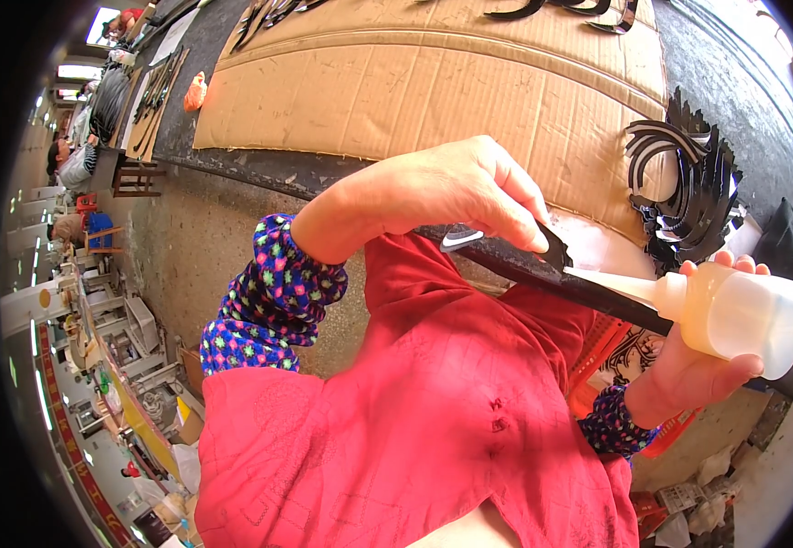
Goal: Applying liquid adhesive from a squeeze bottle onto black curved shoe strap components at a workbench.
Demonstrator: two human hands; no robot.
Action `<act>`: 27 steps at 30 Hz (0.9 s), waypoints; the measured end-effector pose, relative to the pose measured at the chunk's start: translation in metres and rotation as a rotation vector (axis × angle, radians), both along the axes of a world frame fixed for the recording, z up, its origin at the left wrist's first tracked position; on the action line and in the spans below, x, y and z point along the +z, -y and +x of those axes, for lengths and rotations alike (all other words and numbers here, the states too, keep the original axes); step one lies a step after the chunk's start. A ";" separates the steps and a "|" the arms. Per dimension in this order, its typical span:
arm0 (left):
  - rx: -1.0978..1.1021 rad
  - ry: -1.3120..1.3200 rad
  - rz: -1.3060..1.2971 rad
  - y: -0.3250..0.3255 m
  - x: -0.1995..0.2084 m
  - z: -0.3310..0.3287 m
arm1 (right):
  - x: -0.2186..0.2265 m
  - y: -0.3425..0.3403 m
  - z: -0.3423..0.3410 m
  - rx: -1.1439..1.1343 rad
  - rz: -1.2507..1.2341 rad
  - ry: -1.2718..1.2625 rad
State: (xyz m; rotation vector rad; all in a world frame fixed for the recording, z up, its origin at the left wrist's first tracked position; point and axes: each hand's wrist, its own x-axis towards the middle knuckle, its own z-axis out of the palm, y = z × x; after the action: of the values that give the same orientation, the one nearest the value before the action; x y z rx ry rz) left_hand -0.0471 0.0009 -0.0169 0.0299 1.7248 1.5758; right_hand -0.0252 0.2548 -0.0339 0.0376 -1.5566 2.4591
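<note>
My left hand (469,187) is closed in a pinch on a small black curved strip (553,248) at the table's near edge. In my right hand (688,374), a translucent squeeze bottle (754,315) with pale yellowish liquid lies tilted on its side. Its long thin nozzle (615,283) points left, and the tip meets or almost meets the black strip near my left fingertips. A black piece with a white edge (461,239) shows below my left wrist; whether it belongs to the held strip I cannot tell.
A creased cardboard sheet (414,100) covers much of the dark table. Black curved strips (688,183) are heaped at its right, and more strips (588,9) lie at the far edge. An orange bundle (195,92) sits left. Below the table is a red crate (602,342).
</note>
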 end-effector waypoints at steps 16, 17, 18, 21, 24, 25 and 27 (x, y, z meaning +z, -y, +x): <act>0.000 -0.012 -0.040 0.001 0.001 -0.001 | -0.012 -0.014 0.002 0.158 -0.097 -0.081; 0.001 -0.012 -0.040 0.001 0.000 -0.001 | -0.012 -0.013 0.002 0.128 -0.101 -0.081; 0.006 -0.005 -0.033 0.002 -0.002 0.000 | -0.011 -0.012 0.002 0.098 -0.105 -0.081; -0.015 0.009 -0.014 -0.001 0.002 -0.003 | -0.004 -0.009 0.003 0.079 -0.131 -0.056; -0.009 0.021 0.010 0.001 -0.004 0.001 | -0.007 -0.002 0.000 0.082 -0.123 -0.041; -0.013 0.025 0.028 0.001 -0.007 0.000 | -0.008 -0.002 0.000 0.080 -0.122 -0.041; -0.037 0.021 0.017 0.000 -0.003 -0.001 | -0.010 -0.003 -0.001 0.090 -0.161 -0.039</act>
State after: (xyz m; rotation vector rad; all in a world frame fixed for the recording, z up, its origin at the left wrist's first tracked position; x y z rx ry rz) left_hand -0.0481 0.0005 -0.0200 0.0534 1.6859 1.5583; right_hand -0.0260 0.2575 -0.0435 0.1297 -1.3656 2.6283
